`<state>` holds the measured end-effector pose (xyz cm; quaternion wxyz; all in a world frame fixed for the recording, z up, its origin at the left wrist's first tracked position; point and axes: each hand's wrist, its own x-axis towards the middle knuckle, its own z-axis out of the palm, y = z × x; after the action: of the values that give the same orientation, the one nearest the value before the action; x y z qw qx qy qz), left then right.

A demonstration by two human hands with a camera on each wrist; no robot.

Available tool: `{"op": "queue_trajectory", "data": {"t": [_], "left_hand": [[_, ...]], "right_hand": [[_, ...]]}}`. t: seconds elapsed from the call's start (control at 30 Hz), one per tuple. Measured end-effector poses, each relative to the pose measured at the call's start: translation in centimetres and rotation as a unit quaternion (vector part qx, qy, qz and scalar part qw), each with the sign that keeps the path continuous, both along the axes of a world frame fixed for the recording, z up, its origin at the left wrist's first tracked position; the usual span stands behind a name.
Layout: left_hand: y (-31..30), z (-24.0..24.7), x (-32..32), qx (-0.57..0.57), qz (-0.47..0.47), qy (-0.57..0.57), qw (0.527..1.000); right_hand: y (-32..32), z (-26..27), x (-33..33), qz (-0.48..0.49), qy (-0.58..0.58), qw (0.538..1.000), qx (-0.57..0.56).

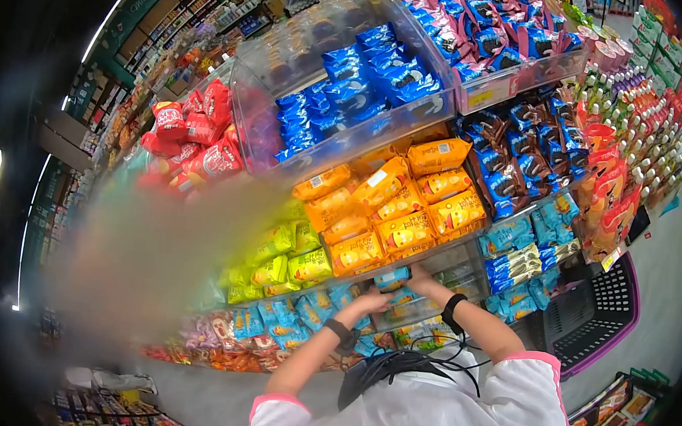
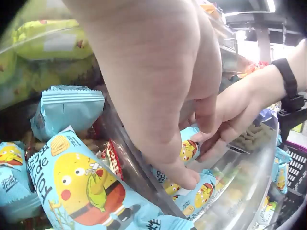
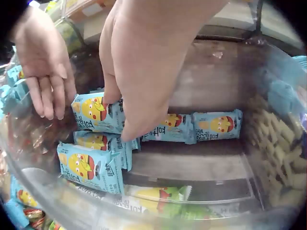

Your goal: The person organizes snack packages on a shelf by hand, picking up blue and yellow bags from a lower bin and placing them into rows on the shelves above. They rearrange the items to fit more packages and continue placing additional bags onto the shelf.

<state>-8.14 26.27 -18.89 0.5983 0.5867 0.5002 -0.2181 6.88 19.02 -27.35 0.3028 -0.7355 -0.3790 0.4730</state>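
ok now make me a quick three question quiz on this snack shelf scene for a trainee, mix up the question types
1. Multiple choice: in the right wrist view, what has its fingers pinching a blue packet?
A) the left hand
B) the right hand
C) both hands together

2. True or false: the black basket with the purple rim is on the person's right.

3. Fill in the blank: in the head view, the packets beside the orange packets, on their lower left, are ____ in colour.

Key: 1. B; 2. true; 3. yellow-green, as on the yellow-green packets.
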Motion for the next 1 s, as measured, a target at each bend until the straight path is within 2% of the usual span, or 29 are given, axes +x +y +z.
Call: {"op": "queue_trajectory", "data": {"t": [0.03, 0.07, 0.17, 0.2, 0.27, 0.37, 0.6, 0.67, 0.77, 0.87, 0.9, 0.93, 1.0], "left_hand": [[0.2, -0.3, -0.2, -0.027, 0.019, -0.015, 0.999], [0.3, -0.9, -0.7, -0.054, 0.039, -0.030, 0.997], [-0.2, 1.0, -0.4, -0.068, 0.087, -0.053, 0.992], [-0.5, 2.1, -0.1, -0.062, 0.102, -0.057, 0.991], [-0.6, 3.5, 0.4, -0.072, 0.103, -0.057, 0.990], [-0.6, 3.5, 0.5, -0.075, 0.114, -0.057, 0.989], [-0.3, 2.9, -0.4, -0.072, 0.119, -0.066, 0.988], [-0.3, 3.8, -0.7, -0.059, 0.094, -0.073, 0.991], [-0.6, 6.3, -1.9, -0.031, 0.030, -0.098, 0.994], [-0.4, 6.8, -4.7, 0.007, -0.040, -0.133, 0.990], [-0.4, 7.5, -5.5, 0.020, -0.063, -0.146, 0.987], [-0.9, 9.5, -5.9, 0.054, -0.078, -0.112, 0.989], [-0.7, 9.1, -7.8, 0.075, -0.086, -0.137, 0.984]], "right_hand": [[0.0, 0.1, -0.5, -0.009, -0.022, 1.000, -0.018], [0.3, -2.2, -0.9, -0.004, -0.051, 0.998, -0.026], [-0.2, 3.3, -0.3, 0.006, 0.011, 0.999, -0.051], [0.0, 3.4, -0.5, 0.014, 0.007, 0.998, -0.055], [0.3, 3.2, -0.8, 0.031, -0.001, 0.998, -0.061], [0.6, 1.0, -1.4, 0.005, -0.021, 0.999, -0.023], [0.2, 4.3, -0.7, 0.045, 0.003, 0.999, -0.008], [0.2, 4.6, -0.6, 0.056, 0.011, 0.998, -0.025], [0.4, 4.0, -1.1, 0.022, 0.007, 0.999, -0.047], [0.2, 1.9, -1.8, -0.002, -0.111, 0.994, 0.001], [-0.1, 2.0, -1.8, -0.009, -0.131, 0.991, 0.014], [-0.4, 2.2, -1.8, -0.015, -0.153, 0.988, 0.027], [-1.0, 4.6, -1.5, -0.003, -0.168, 0.985, 0.030]]}}
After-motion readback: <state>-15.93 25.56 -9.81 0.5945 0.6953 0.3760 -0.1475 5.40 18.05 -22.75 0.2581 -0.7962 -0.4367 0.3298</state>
